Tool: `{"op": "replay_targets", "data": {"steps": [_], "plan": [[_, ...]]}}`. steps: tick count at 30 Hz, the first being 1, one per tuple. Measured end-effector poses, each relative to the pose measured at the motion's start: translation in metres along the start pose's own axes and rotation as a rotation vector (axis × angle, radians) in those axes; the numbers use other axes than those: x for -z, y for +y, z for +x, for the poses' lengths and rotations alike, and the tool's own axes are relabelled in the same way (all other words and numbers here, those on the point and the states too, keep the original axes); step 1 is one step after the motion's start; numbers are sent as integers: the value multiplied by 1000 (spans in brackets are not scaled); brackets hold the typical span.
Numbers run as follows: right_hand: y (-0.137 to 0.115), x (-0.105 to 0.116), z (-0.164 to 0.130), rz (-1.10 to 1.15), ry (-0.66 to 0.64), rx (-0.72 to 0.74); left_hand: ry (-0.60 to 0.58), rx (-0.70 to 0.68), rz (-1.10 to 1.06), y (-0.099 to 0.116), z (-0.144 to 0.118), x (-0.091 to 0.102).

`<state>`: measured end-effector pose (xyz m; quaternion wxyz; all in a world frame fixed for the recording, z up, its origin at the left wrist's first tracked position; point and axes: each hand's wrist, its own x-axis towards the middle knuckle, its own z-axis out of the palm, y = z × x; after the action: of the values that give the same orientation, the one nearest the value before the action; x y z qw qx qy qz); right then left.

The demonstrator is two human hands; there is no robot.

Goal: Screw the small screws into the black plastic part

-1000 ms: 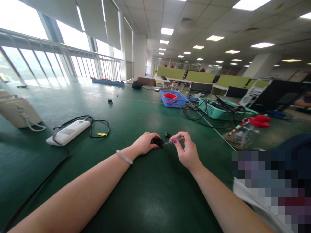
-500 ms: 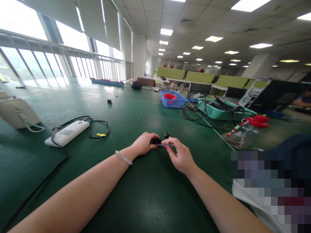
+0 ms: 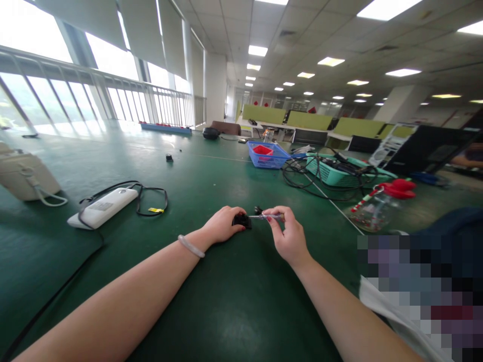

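Both hands meet at the middle of the green table [image 3: 226, 311]: the left hand [image 3: 222, 224] is clenched over a small black part [image 3: 242, 220], pressing it to the mat, while the right hand [image 3: 289, 234] pinches a thin screwdriver [image 3: 264, 216] whose tip points toward 9 o'clock and touches that part. At 10 o'clock lies a white device [image 3: 101, 207] with a grey label too blurred to read and a black cable [image 3: 151, 193] bearing a yellow tag [image 3: 156, 210], also unreadable.
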<state>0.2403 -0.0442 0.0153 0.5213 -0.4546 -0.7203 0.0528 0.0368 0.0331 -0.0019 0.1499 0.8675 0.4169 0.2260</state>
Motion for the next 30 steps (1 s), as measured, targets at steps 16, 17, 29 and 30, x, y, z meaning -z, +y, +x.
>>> {"op": "replay_targets", "data": {"steps": [16, 17, 29, 30], "plan": [[26, 7, 5, -75, 210, -145, 138, 215, 239, -2, -3, 0], [30, 6, 5, -53, 211, -166, 117, 228, 254, -2, -3, 0], [34, -2, 5, 262, 132, -318, 79, 68, 38, 12, -2, -1], [33, -2, 5, 295, 131, -320, 58, 41, 40, 13, -2, -3]]}}
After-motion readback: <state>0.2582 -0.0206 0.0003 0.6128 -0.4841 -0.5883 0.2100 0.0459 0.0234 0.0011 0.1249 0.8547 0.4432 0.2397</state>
